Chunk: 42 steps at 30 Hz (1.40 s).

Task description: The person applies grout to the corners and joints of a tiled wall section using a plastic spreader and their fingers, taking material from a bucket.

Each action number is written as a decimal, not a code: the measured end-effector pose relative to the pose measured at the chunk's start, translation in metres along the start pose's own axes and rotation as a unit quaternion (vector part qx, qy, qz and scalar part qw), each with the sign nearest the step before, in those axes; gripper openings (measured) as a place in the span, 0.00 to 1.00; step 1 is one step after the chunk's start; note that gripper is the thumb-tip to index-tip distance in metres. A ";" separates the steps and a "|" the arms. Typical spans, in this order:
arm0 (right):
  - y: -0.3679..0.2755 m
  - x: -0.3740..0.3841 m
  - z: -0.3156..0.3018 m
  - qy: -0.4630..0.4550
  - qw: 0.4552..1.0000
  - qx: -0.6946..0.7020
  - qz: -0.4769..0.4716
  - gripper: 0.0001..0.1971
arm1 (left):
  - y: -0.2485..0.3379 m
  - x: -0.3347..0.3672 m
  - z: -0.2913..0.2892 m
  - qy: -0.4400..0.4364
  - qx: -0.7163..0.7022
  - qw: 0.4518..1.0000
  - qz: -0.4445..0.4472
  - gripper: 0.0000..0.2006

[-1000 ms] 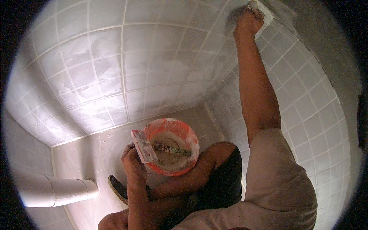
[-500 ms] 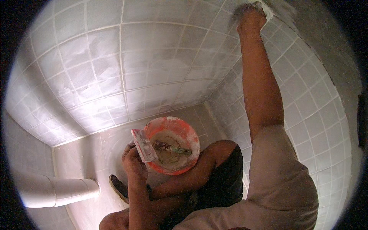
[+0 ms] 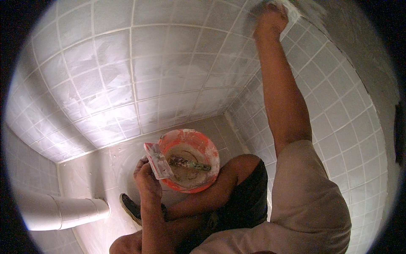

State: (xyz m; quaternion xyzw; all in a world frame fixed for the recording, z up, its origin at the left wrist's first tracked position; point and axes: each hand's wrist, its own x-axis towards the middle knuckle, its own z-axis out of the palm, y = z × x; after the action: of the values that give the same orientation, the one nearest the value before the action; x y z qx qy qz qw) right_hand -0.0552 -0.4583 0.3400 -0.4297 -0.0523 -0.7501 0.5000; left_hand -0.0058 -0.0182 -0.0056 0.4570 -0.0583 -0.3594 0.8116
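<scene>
My left hand (image 3: 148, 180) is closed on a flat red-and-white grout float (image 3: 159, 161), its face smeared with pale paste. The float is held tilted at the left rim of an orange bucket (image 3: 210, 146). Inside the bucket lies greyish grout (image 3: 186, 177) with a paste-caked long tool (image 3: 191, 163) resting across it; its kind is unclear. Raised high, my right hand (image 3: 271, 20) is against the tiled wall near the upper corner, fingers bent. White paste or cloth shows beside it. Whatever its fingers hold is hidden and blurred.
Tiled walls (image 3: 169, 63) with whitish smears meet in a corner ahead. A thick white pipe (image 3: 63, 212) comes in from the left, low over the floor (image 3: 84, 169). My bent leg (image 3: 198, 203) and shoe (image 3: 130, 207) are close to the bucket. Bare rough wall (image 3: 359, 46) rises above the right tiles.
My right hand has shifted a little to the left along the wall near the corner. The left hand, float and bucket stay nearly where they were.
</scene>
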 end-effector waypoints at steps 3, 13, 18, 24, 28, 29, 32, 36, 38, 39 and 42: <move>0.005 0.021 -0.005 0.016 0.962 -0.237 -0.138 0.07 | 0.002 -0.002 0.006 -0.003 -0.016 1.000 -0.002 0.13; -0.017 0.030 -0.033 -0.079 0.908 -0.397 -0.110 0.08 | -0.007 0.004 -0.008 -0.026 0.011 0.999 -0.014 0.10; -0.022 0.014 0.013 -0.003 0.991 -0.118 0.062 0.05 | -0.002 0.002 0.000 -0.022 0.009 1.000 -0.019 0.12; -0.006 0.002 0.026 -0.073 0.994 -0.077 -0.007 0.06 | 0.003 0.001 0.005 0.011 0.001 1.000 -0.029 0.14; -0.005 -0.018 0.018 -0.117 0.951 -0.258 -0.124 0.06 | -0.006 0.005 -0.005 0.015 -0.013 0.999 -0.038 0.15; -0.007 -0.019 0.015 -0.116 0.951 -0.258 -0.122 0.06 | -0.007 0.004 -0.007 0.017 -0.013 0.999 -0.038 0.15; -0.030 0.017 -0.012 -0.101 0.981 -0.161 0.026 0.12 | -0.007 0.005 -0.004 -0.019 -0.014 1.000 0.003 0.15; -0.037 0.017 -0.025 -0.131 0.979 -0.091 0.127 0.17 | -0.013 0.007 -0.011 -0.024 0.017 0.999 -0.022 0.10; -0.039 0.001 -0.019 -0.222 0.965 -0.083 0.112 0.06 | -0.014 0.008 -0.014 -0.020 0.020 0.999 -0.021 0.10; -0.038 -0.003 -0.012 -0.246 0.960 -0.083 0.104 0.03 | -0.014 0.009 -0.012 -0.021 0.010 0.999 -0.026 0.10; -0.013 -0.015 0.001 -0.095 0.943 -0.286 -0.141 0.05 | -0.016 0.011 -0.017 -0.014 0.021 0.999 -0.031 0.11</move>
State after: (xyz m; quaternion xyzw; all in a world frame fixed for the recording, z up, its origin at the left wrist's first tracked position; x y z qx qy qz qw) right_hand -0.0634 -0.4409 0.3345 -0.6118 0.0574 -0.7522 0.2380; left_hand 0.0013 -0.0185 -0.0305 0.4699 -0.0632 -0.3898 0.7895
